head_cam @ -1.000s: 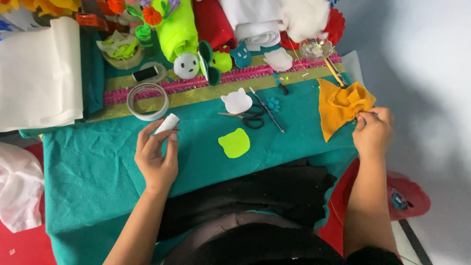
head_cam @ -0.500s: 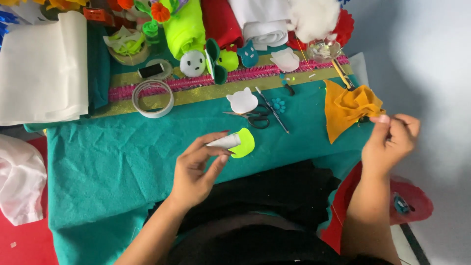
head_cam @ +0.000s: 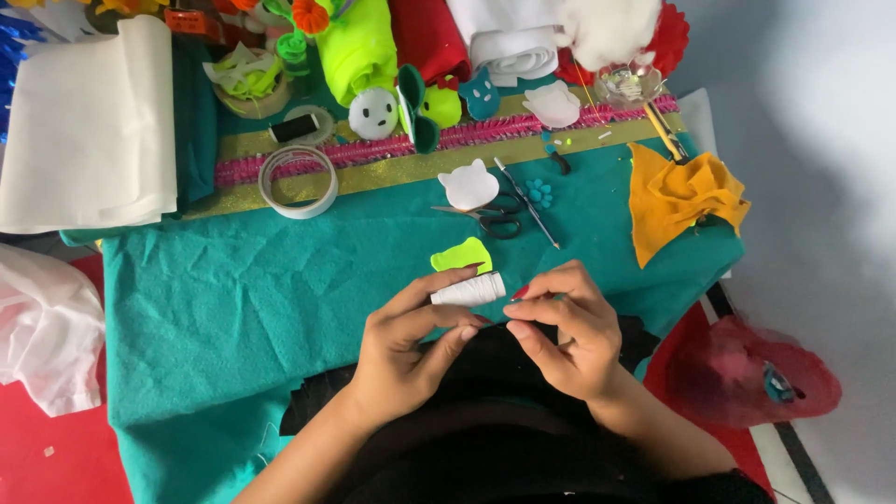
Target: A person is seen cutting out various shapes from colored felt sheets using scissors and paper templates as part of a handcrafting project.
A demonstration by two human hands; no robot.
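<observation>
Hands meet over the near edge of the bench (head_cam: 233,308), which is draped in teal felt. Left hand (head_cam: 406,350) pinches a small white spool of thread (head_cam: 469,289) between thumb and forefinger, gripped tight. Right hand (head_cam: 565,327) has fingertips curled together just beside the spool's end, probably holding a thread or needle, too thin to confirm. Neon green felt cutout (head_cam: 462,254) lies just behind the spool, flat on the bench. Farther back at mid-bench, black-handled scissors (head_cam: 495,215) sit touching a white cat-shaped felt piece (head_cam: 469,185). Roll of clear tape (head_cam: 299,182) rests toward the left, by the pink trim band. Crumpled orange felt (head_cam: 681,196) sits at the right edge. Stack of white fabric (head_cam: 89,131) fills the far left corner. Neon green felt roll (head_cam: 359,47) lies along the far edge.
</observation>
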